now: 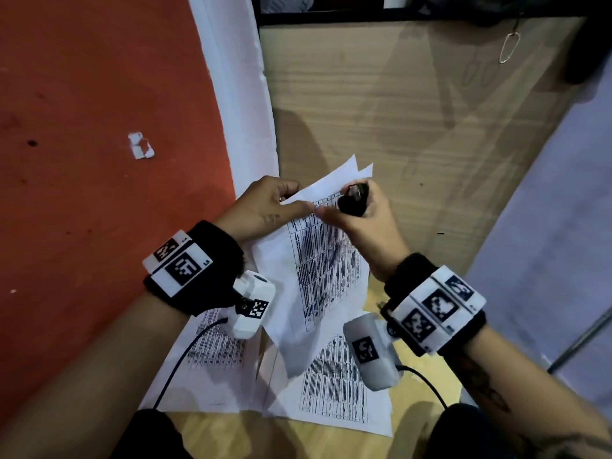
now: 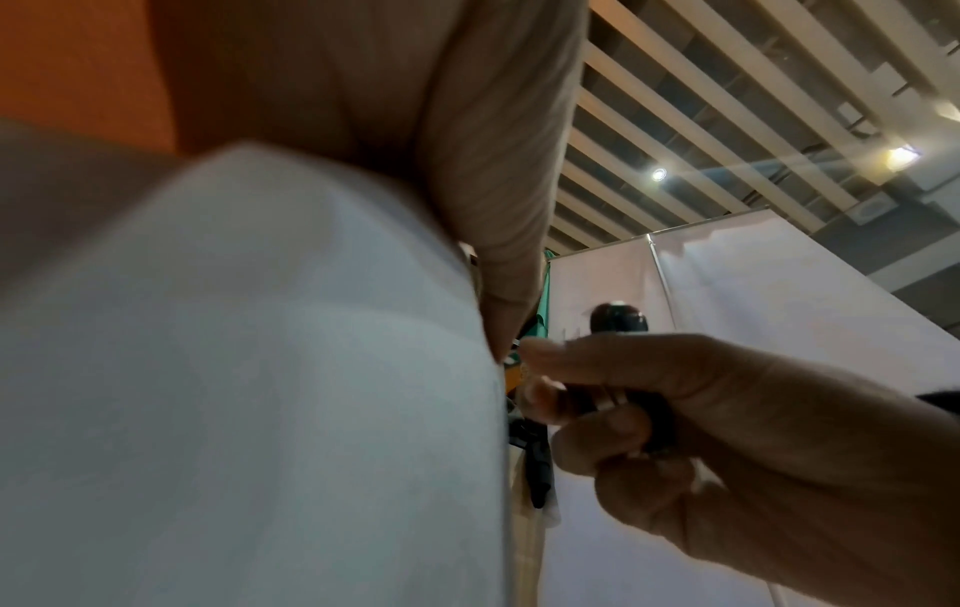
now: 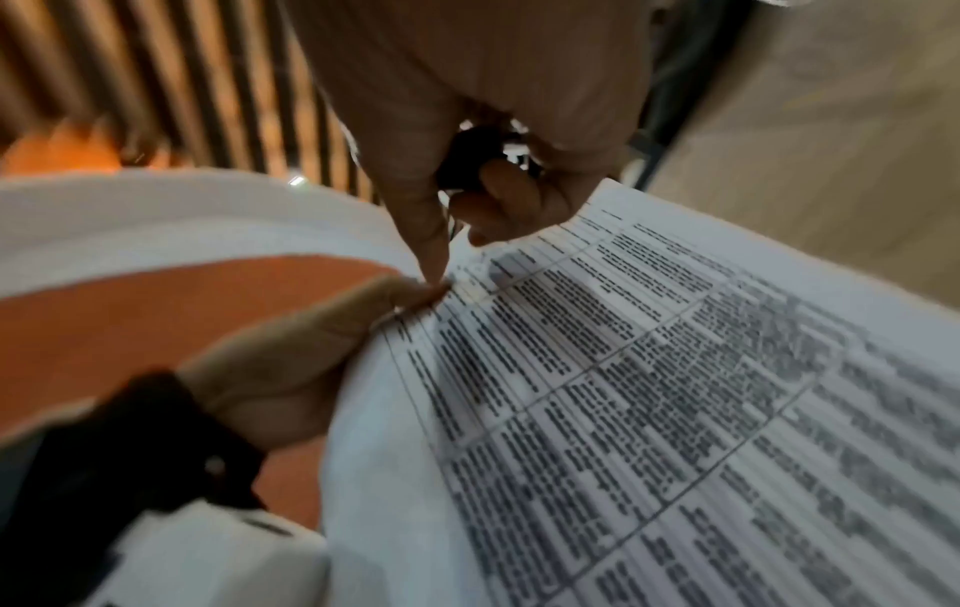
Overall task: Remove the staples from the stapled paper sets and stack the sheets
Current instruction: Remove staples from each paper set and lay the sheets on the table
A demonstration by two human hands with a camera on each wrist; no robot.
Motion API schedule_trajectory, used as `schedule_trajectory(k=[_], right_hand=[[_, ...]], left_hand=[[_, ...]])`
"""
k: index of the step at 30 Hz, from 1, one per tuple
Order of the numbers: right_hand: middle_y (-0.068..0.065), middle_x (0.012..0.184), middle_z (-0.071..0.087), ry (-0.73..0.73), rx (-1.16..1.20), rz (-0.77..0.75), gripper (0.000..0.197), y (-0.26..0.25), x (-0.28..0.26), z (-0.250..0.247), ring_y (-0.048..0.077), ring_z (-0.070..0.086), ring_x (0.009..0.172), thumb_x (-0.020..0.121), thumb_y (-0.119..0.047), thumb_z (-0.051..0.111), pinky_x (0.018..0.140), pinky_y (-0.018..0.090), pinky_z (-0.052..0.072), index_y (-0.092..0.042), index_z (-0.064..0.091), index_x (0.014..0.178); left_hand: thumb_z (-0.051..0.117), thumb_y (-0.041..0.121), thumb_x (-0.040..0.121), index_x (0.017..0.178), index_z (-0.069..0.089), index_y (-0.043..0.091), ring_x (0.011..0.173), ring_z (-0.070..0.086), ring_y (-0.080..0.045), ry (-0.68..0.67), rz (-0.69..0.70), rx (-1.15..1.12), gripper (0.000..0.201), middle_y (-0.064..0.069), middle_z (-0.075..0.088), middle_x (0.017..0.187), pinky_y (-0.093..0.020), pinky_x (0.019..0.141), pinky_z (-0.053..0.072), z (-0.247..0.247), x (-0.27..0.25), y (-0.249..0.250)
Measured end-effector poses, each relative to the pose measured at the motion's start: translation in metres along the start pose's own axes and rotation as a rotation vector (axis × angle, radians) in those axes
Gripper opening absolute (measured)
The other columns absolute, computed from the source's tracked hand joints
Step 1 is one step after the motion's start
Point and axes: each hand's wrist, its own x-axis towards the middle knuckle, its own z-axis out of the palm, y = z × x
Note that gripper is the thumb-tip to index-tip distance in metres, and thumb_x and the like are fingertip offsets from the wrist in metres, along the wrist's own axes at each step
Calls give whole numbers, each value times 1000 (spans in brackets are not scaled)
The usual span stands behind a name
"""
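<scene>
A stapled paper set (image 1: 326,260) printed with dense tables is held tilted above the wooden table (image 1: 381,104). My left hand (image 1: 296,202) pinches its upper left edge, thumb on top. My right hand (image 1: 344,210) grips a black staple remover (image 1: 352,202) at the same corner, its thumb tip touching the left thumb. The right wrist view shows the printed sheet (image 3: 675,410), the left thumb (image 3: 332,349) on its edge and my right fingers (image 3: 499,193) curled round the remover (image 3: 465,152). In the left wrist view the paper's blank underside (image 2: 260,390) fills the left. No staple is visible.
Two loose printed sheets (image 1: 212,369) (image 1: 334,392) lie flat on the near part of the table. An orange surface (image 1: 82,160) with a white scrap (image 1: 140,145) lies to the left, past a white cloth edge (image 1: 245,111). A wire loop (image 1: 510,48) hangs at the far right.
</scene>
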Motion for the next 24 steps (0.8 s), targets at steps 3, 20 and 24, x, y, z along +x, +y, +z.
schedule_trajectory(k=[3,20,24], right_hand=[[3,75,61,22,-154,-96,38,-2,-2,8,17,53,67,62,-33,77,67,45,51,-28,43,78],[5,68,53,-44,17,37,37,-22,3,-3,10,51,50,66,12,68,45,22,43,-17,46,74],[3,66,52,-42,-34,58,33,-27,2,-1,15,50,52,53,-4,70,45,24,42,-17,46,71]], left_hand=[[65,30,75,75,71,24,73,54,-4,-10,13,1,9,3,65,75,-28,74,42,-1,-1,2],[67,10,84,77,69,19,61,56,7,-57,69,-89,12,15,67,62,-11,61,44,-1,-6,16],[72,11,79,65,69,27,55,51,8,-19,77,-48,22,16,62,55,-10,56,40,4,-3,16]])
